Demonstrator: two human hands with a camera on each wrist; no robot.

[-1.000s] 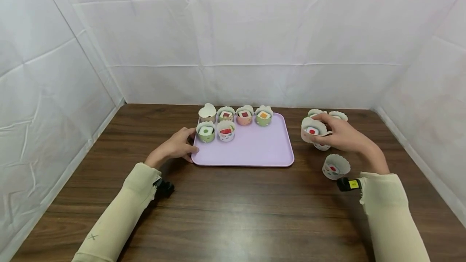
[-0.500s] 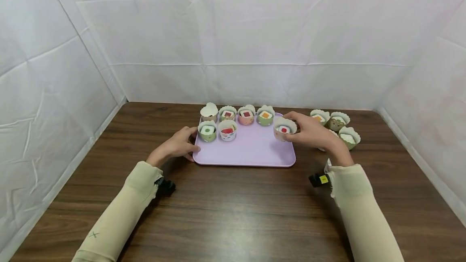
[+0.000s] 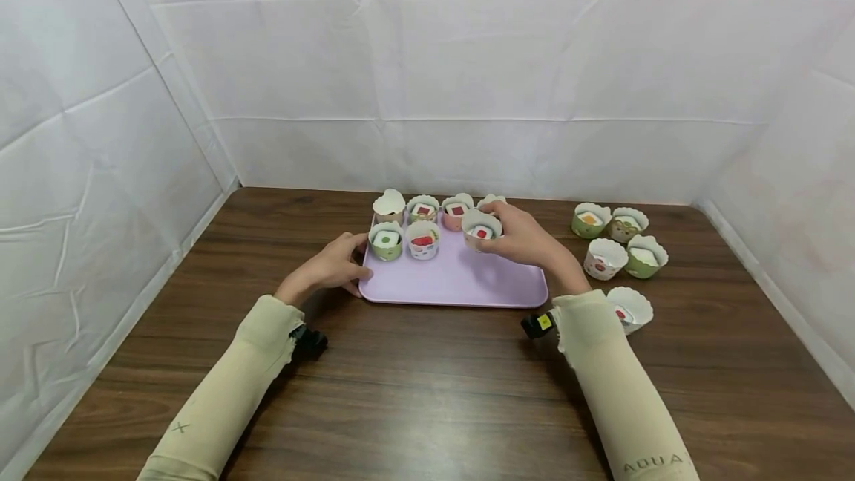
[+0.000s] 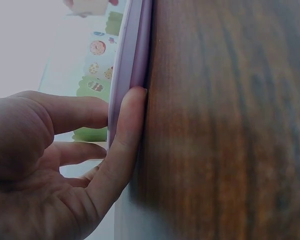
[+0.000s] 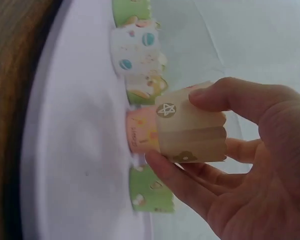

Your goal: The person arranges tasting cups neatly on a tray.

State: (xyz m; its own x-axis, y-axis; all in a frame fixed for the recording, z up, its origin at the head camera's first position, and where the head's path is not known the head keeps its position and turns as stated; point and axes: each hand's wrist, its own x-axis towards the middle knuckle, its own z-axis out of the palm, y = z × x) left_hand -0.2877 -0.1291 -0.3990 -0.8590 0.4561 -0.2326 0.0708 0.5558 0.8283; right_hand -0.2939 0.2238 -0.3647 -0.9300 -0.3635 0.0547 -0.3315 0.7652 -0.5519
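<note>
1. Pinching a cream paper cup [image 5: 192, 125] between the thumb and fingers of the right hand [image 3: 517, 236], with a red-marked white block [image 3: 481, 232] inside.
2. Holding that cup over the lilac tray [image 3: 441, 278], opening upward and base apparently off the surface, in front of the back row and to the right of a white patterned cup [image 3: 423, 250].
3. Pinching the left edge of the tray, near the closer corner, between the thumb and fingers of the left hand [image 3: 334, 262].
4. Showing, along the tray's far side, a row with a pale cup [image 3: 390, 206] at the left end, then a green-toned cup [image 3: 424, 208], a pink cup [image 3: 453, 222] and a fourth cup [image 3: 492, 200] partly hidden by the right hand and the held cup.
5. Showing, just left of the white patterned cup, a green cup [image 3: 385, 250] with a green-dotted white block.
6. Displaying four clustered cups [image 3: 604, 264] on the brown wooden table [image 3: 414, 384], to the right of the tray, and a nearer cup [image 3: 631, 308] partly behind the right sleeve [image 3: 621, 384].
7. Wearing a small black device [image 3: 310, 345] at the left wrist and another at the right.
8. Facing white sheeting [image 3: 467, 50] beyond the table.
</note>
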